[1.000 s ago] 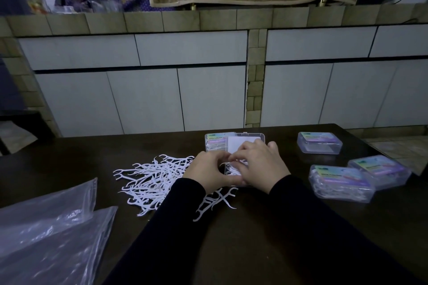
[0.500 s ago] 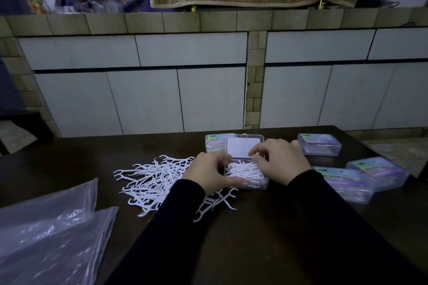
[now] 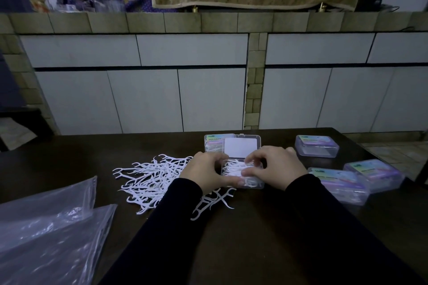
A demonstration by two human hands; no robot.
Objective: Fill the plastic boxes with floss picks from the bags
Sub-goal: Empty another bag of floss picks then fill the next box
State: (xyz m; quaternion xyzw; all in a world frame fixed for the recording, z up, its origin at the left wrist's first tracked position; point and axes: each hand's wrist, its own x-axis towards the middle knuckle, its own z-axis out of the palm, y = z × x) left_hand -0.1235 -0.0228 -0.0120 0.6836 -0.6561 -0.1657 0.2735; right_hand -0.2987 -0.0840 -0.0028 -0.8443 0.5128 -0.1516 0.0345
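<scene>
Centrally on the dark counter [image 3: 266,238] sits an open clear plastic box [image 3: 243,174], lid [image 3: 240,147] hinged back and lying flat on the far side, tray partly filled with white floss picks [image 3: 234,169]. Left hand [image 3: 203,173]: fingers and thumb curled round the box's left end, grip closed on the box wall. Right hand [image 3: 275,168]: over the tray's right half, fingertips and thumb bent down onto the picks inside; whether this grip pinches picks or only presses them cannot be told. Loose pile of floss picks [image 3: 150,180] lies just left of the box, partly under the left wrist, with a few strays [image 3: 213,203] on the near side. Another box [image 3: 212,143] rests partly behind the open lid. Three closed boxes with coloured labels stand to the right: one far [image 3: 317,146], two near [image 3: 340,185] [image 3: 375,174] touching each other. Two clear plastic bags [image 3: 51,233] lie at the near left, well apart from the pile.
</scene>
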